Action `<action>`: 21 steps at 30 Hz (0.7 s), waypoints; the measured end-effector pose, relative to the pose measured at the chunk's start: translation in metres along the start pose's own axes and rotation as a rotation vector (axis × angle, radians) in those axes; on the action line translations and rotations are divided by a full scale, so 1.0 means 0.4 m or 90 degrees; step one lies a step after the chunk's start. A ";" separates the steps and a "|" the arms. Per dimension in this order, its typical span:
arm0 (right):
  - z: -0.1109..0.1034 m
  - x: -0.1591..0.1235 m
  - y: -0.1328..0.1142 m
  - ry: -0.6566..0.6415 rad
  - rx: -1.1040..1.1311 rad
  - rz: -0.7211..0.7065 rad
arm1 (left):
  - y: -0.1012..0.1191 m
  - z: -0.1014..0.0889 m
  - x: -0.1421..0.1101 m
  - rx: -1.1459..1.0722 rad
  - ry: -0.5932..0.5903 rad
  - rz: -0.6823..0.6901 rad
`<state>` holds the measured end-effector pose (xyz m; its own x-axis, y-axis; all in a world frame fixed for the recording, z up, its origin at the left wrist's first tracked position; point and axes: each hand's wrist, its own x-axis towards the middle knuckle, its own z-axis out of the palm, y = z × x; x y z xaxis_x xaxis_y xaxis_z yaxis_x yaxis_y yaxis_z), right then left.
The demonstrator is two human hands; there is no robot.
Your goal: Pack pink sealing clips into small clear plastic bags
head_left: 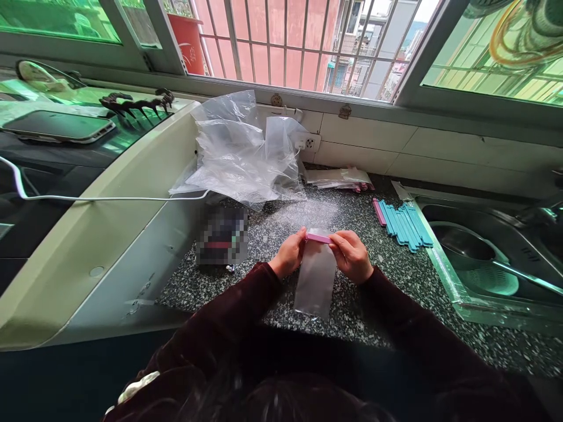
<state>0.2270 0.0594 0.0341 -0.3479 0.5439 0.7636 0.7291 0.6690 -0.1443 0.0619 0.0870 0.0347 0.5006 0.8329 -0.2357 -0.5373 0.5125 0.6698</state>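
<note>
A pink bag sealing clip (318, 238) lies across the upper part of a clear plastic bag (315, 281). My left hand (290, 254) pinches the clip's left end, and my right hand (350, 256) grips its right end. Below the clip the bag hangs down over the speckled counter, flat, with nothing visible inside. To the right, by the sink, several blue bag clips (404, 225) lie side by side, with a pink clip (379, 212) at their left end.
Loose clear plastic bags (246, 155) are heaped behind my hands. Flat bags with pink clips (338, 177) lie along the wall. A sink (466, 234) holding a pan is at right. A blurred dark object (222, 236) and a white cable (114, 198) are at left.
</note>
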 end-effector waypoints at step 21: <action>0.003 0.008 -0.005 0.044 0.021 0.012 | -0.004 0.005 0.014 -0.041 0.070 0.033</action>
<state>0.2238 0.0605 0.0361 -0.2913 0.5210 0.8023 0.7150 0.6758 -0.1793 0.0669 0.0905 0.0339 0.3958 0.8744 -0.2808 -0.6048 0.4783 0.6368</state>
